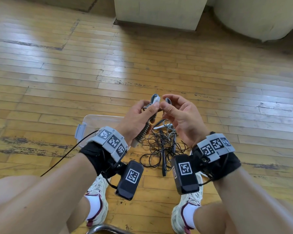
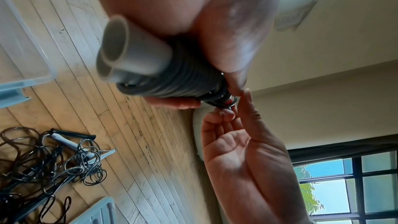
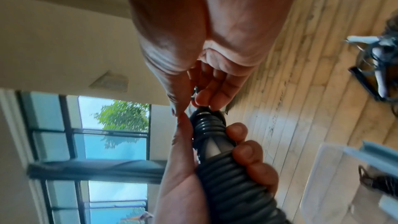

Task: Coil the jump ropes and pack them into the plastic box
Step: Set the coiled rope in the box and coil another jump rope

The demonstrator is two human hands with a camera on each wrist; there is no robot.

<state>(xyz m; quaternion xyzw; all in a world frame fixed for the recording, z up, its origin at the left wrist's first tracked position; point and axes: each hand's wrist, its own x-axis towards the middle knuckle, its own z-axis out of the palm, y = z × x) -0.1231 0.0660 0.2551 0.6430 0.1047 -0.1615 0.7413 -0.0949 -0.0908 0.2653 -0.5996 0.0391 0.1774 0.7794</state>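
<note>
The left hand grips a wound rope, its 2 handles side by side as a core, while the right hand pinches the rope's end, likely to tuck it. The box waits on the floor beside the tangled ropes.

Worn wooden floor, cream pillar base, white sneakers

The plastic box sits on the floor at ten o'clock from the tangled ropes. Both shoes stand at six o'clock.
</note>
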